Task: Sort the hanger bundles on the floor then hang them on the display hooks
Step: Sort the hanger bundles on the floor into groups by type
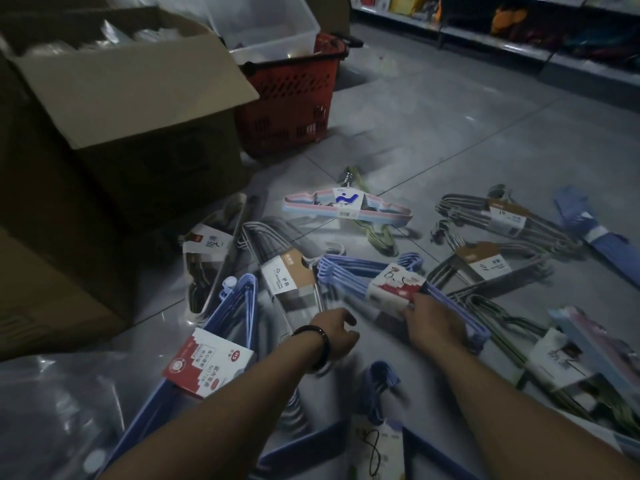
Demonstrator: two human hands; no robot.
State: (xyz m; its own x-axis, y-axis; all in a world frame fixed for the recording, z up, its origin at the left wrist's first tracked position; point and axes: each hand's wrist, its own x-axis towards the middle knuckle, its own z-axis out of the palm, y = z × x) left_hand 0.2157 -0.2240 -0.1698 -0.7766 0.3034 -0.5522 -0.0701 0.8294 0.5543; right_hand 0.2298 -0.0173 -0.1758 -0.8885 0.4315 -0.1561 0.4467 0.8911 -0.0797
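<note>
Several labelled hanger bundles lie spread over the grey tiled floor. My right hand (434, 322) grips a blue hanger bundle (349, 275) at its red-and-white label, low over the floor. My left hand (334, 329), with a dark bracelet on the wrist, hovers just left of it with fingers loosely curled and holds nothing. Another blue bundle (207, 362) lies by my left forearm. A pink-and-blue bundle (346, 206) lies farther off, and grey wire bundles (502, 220) are at the right. No display hooks are in view.
A large open cardboard box (114, 98) stands at the left, with a red shopping basket (291, 98) and a clear plastic bin (270, 26) behind it. Store shelving (519, 36) runs along the far right. Clear plastic wrap (52, 410) lies at the bottom left.
</note>
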